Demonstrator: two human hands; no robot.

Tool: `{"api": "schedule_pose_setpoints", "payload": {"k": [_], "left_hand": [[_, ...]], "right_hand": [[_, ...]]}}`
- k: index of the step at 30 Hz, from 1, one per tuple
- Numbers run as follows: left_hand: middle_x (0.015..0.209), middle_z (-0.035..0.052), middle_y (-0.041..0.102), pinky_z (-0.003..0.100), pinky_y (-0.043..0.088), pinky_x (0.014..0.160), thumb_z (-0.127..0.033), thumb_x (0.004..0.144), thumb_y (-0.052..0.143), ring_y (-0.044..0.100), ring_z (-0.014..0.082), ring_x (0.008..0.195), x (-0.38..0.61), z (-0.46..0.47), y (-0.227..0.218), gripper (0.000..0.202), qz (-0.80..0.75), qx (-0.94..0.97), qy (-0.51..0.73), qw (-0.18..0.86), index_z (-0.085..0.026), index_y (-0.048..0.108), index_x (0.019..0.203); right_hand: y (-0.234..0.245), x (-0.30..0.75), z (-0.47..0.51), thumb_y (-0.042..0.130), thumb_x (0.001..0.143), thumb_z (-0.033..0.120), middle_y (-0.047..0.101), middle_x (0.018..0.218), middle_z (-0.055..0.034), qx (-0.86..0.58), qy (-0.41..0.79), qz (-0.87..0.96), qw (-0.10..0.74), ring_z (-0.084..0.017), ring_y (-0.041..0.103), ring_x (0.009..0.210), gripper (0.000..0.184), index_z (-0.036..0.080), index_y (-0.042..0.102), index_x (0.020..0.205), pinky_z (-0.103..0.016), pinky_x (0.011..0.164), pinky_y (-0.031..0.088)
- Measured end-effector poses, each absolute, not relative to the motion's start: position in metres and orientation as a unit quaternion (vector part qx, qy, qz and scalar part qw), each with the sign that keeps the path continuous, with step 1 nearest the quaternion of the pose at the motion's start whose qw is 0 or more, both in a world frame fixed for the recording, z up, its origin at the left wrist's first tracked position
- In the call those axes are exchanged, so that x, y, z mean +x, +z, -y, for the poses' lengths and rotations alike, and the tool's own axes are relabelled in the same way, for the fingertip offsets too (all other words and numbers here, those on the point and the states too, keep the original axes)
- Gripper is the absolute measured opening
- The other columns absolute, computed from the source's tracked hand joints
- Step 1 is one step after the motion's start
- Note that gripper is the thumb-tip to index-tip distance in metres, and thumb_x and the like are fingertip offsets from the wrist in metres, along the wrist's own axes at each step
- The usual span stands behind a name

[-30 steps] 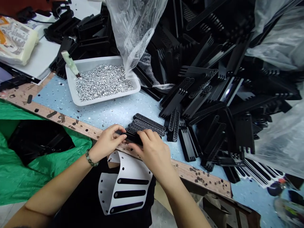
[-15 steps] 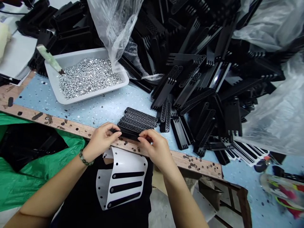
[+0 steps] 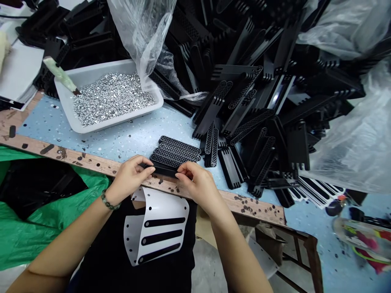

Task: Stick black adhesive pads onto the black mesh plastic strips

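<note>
At the table's front edge, my left hand [image 3: 132, 176] and my right hand [image 3: 195, 179] pinch the two ends of a black plastic strip [image 3: 165, 170]. Thumbs and forefingers are closed on it, and the fingertips cover its ends. Right behind the strip lie several black bars with a honeycomb pattern [image 3: 177, 150], side by side. A white sheet with black strips stuck on it [image 3: 163, 224] hangs below the table edge against my dark clothing.
A white tray [image 3: 114, 118] of small shiny metal pieces stands at the left, with a brush [image 3: 61, 75] on its rim. Black plastic parts [image 3: 241, 106] are heaped at the right, near clear plastic bags [image 3: 354, 150]. Green sheeting [image 3: 76, 203] hangs at the lower left.
The view has shifted slightly. Both hands keep their pinch on the black strip, with hardly any movement relative to the table.
</note>
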State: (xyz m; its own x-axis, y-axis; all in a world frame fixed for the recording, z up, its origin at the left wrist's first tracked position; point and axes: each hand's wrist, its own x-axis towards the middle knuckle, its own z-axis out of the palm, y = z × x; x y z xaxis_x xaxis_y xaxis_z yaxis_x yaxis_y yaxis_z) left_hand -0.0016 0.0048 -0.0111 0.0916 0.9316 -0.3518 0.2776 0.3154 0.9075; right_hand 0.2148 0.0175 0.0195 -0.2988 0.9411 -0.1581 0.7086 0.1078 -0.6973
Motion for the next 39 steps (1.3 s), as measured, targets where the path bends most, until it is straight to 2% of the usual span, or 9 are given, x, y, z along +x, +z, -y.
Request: {"api": "schedule_pose_setpoints", "payload": {"k": [11,15,18,21,22,25,28,33,39], "left_hand": [[0.072,0.0021,0.066,0.026,0.055,0.061,-0.04,0.082,0.064,0.071,0.0184,0.068,-0.002,-0.005,-0.014,0.026,-0.598,0.495,0.306,0.551,-0.018,0.061,0.093],[0.066,0.0016,0.065,0.025,0.052,0.056,-0.041,0.083,0.063,0.068,0.0173,0.061,0.001,-0.009,-0.013,0.025,-0.605,0.503,0.289,0.545,-0.018,0.062,0.094],[0.084,0.0039,0.065,0.028,0.051,0.061,-0.041,0.083,0.063,0.063,0.0146,0.06,-0.002,-0.002,-0.005,0.029,-0.63,0.553,0.293,0.46,-0.019,0.061,0.101],[0.095,0.0047,0.06,0.03,0.049,0.069,-0.041,0.082,0.064,0.058,0.0138,0.065,-0.013,0.028,0.007,0.036,-0.669,0.59,0.295,0.341,-0.019,0.056,0.109],[0.09,0.0032,0.058,0.029,0.048,0.067,-0.041,0.081,0.065,0.056,0.0144,0.066,-0.016,0.041,0.011,0.034,-0.667,0.601,0.272,0.346,-0.019,0.056,0.106],[0.088,0.0009,0.061,0.026,0.047,0.067,-0.037,0.076,0.07,0.058,0.0171,0.076,-0.022,0.081,0.019,0.028,-0.556,0.647,0.137,0.504,-0.022,0.06,0.097],[0.096,0.0009,0.066,0.027,0.048,0.08,-0.029,0.083,0.063,0.061,0.0188,0.09,-0.015,0.101,0.017,0.013,-0.483,0.632,0.086,0.6,-0.024,0.064,0.094],[0.096,0.0045,0.066,0.028,0.047,0.086,-0.023,0.094,0.044,0.061,0.0186,0.094,-0.004,0.097,0.01,0.02,-0.464,0.65,0.141,0.585,-0.021,0.064,0.09],[0.096,0.0069,0.064,0.03,0.05,0.086,-0.025,0.095,0.04,0.062,0.0204,0.094,-0.006,0.097,0.001,0.021,-0.463,0.692,0.128,0.539,-0.02,0.06,0.094]], "right_hand": [[0.013,0.212,-0.016,0.053,0.086,0.013,0.058,0.078,-0.0009,-0.562,0.296,0.754,0.168,-0.016,0.056,0.074,0.01,0.021,0.054,0.08,-0.029,0.068,0.045],[0.014,0.212,-0.013,0.054,0.09,0.024,0.057,0.088,-0.0047,-0.593,0.206,0.762,0.161,-0.019,0.056,0.078,0.002,0.022,0.055,0.091,-0.033,0.068,0.047],[0.012,0.214,-0.008,0.06,0.087,0.036,0.054,0.1,-0.011,-0.621,0.105,0.756,0.179,-0.026,0.055,0.091,0.022,0.02,0.055,0.102,-0.041,0.074,0.049],[0.004,0.22,0.007,0.059,0.088,0.032,0.055,0.104,-0.0144,-0.6,0.074,0.755,0.254,-0.029,0.054,0.101,0.023,0.019,0.056,0.106,-0.046,0.082,0.049],[0.002,0.221,0.015,0.058,0.089,0.028,0.056,0.102,-0.0138,-0.58,0.085,0.759,0.284,-0.027,0.056,0.099,0.019,0.019,0.056,0.106,-0.045,0.082,0.05],[-0.003,0.221,0.046,0.055,0.088,0.015,0.064,0.089,-0.0075,-0.471,0.199,0.788,0.343,-0.021,0.061,0.084,0.02,0.023,0.058,0.106,-0.038,0.073,0.052],[-0.005,0.214,0.076,0.058,0.087,0.017,0.068,0.085,-0.0053,-0.342,0.305,0.833,0.31,-0.018,0.063,0.075,0.025,0.022,0.06,0.111,-0.033,0.065,0.052],[-0.012,0.2,0.094,0.055,0.091,0.021,0.069,0.094,-0.0088,-0.359,0.309,0.83,0.293,-0.019,0.064,0.083,0.035,0.02,0.057,0.126,-0.033,0.071,0.055],[-0.019,0.203,0.091,0.048,0.094,0.019,0.072,0.095,-0.0069,-0.407,0.409,0.736,0.354,-0.019,0.066,0.089,0.026,0.023,0.064,0.113,-0.036,0.078,0.056]]}}
